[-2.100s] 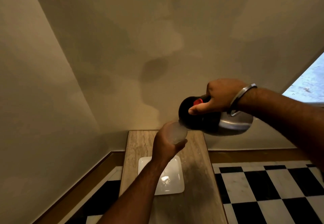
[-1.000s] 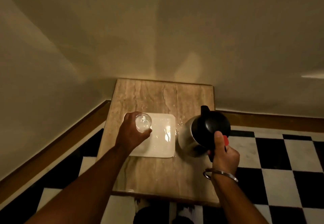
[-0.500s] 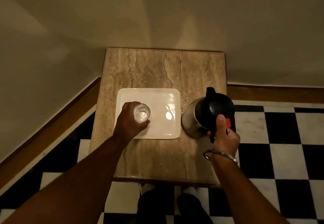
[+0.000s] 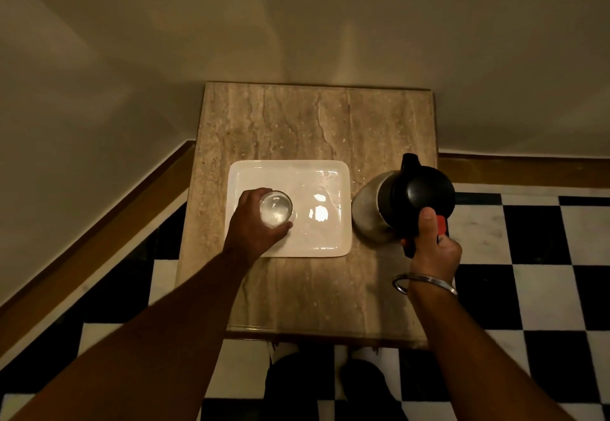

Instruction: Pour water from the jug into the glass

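Note:
A clear glass (image 4: 276,208) with water in it stands on the left part of a white square tray (image 4: 325,173). My left hand (image 4: 252,226) is wrapped around the glass from the near left. To the right of the tray a steel jug (image 4: 369,212) with a black lid and red thumb lever stands upright on the stone table (image 4: 313,123). My right hand (image 4: 432,245) grips the jug's black handle, thumb resting along the top.
The small table stands in a corner against beige walls. A wooden skirting board (image 4: 99,232) runs along the left wall. Black-and-white checkered floor (image 4: 534,255) lies to the right and in front. My dark shoes (image 4: 330,384) show below the table's near edge.
The jug was tilted against the raised glass 2.1 s ago. Both hands have since lowered: the glass is down on the tray and the jug is upright on the table.

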